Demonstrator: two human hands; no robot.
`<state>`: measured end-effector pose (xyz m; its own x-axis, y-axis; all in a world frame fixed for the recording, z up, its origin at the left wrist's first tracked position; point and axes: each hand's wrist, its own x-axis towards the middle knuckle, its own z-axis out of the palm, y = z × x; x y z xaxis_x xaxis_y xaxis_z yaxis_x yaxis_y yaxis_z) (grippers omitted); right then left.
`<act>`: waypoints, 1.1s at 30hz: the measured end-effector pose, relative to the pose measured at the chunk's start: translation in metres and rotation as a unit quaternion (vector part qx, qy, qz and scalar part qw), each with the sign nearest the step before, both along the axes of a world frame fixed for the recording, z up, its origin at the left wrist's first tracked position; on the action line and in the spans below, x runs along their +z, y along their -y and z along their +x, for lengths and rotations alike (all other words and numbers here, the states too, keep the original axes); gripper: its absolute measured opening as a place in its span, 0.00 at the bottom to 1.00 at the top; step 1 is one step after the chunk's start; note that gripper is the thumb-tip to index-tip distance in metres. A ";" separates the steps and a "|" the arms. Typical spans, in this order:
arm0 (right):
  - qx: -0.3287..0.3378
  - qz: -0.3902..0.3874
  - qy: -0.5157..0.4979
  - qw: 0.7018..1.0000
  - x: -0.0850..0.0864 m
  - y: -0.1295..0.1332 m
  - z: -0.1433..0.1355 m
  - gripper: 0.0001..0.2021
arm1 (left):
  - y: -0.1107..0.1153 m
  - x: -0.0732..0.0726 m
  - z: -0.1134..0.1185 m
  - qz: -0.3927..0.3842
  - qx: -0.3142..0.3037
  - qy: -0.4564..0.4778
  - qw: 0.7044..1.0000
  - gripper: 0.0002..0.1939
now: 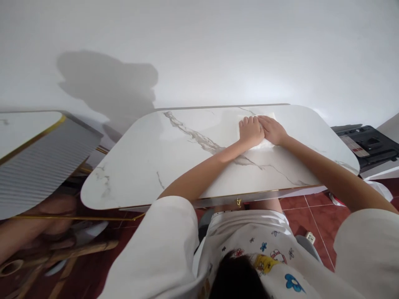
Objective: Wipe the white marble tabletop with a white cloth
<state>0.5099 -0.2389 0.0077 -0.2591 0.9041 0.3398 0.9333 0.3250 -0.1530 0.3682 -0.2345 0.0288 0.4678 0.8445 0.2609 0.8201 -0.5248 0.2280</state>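
Observation:
A thin white cloth (266,144) lies on a marble-patterned white tabletop (137,153), right of its middle and toward the wall side. My left hand (251,131) is closed on the cloth, with its fingers bent and pressed down. Against it rests my right hand (273,131), its fingers together, pressing the cloth and touching the left hand. Both palms are hidden, and so is much of the cloth under them. Grey veins run diagonally across the tabletop beside my left forearm.
A white wall (199,54) stands right behind the table. At left is a gold-edged cabinet with a ribbed grey side (52,153). Another person's leg (46,220) shows below it, near a wooden stool. A black case (370,145) sits at right, above red floor tiles (318,216).

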 end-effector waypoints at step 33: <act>0.009 0.007 -0.027 1.000 0.000 0.115 0.075 0.27 | 0.104 -0.001 0.050 0.008 -0.092 -0.026 0.995 0.29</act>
<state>0.5847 -0.3535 0.0077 -0.2563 0.8943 0.3668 0.9177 0.3443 -0.1981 0.4184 -0.3383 0.0276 0.6276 0.7389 0.2453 0.7203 -0.6706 0.1772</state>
